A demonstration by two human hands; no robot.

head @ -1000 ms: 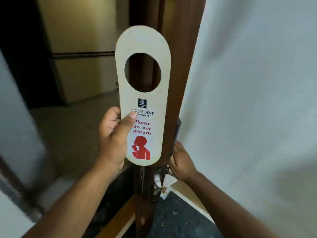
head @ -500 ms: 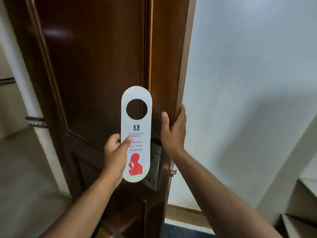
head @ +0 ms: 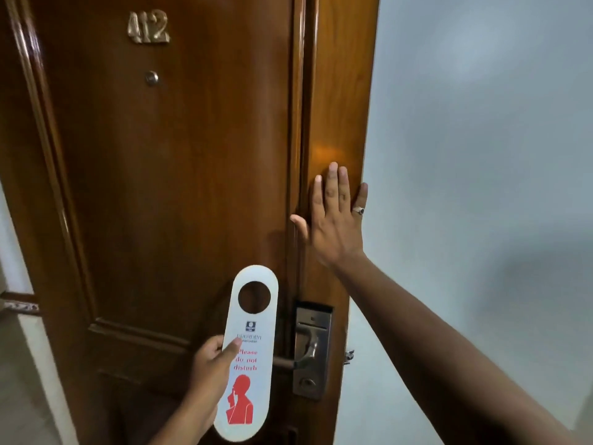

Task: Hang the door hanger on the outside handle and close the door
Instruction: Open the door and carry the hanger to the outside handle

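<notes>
My left hand (head: pixel 208 370) grips the door hanger (head: pixel 247 351) upright, thumb across its face, just left of the outside handle (head: pixel 306 351). My right hand (head: pixel 335 220), arm extended, presses flat with fingers spread on the door (head: pixel 179 175) near its edge.

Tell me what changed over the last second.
The right hand let go of the brown wooden door edge and now lies flat, fingers spread, on its face. The left hand still holds the white oval door hanger, not yet on the metal lever handle.

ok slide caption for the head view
Left hand holds the door hanger near the handle; right hand flat on door.
</notes>
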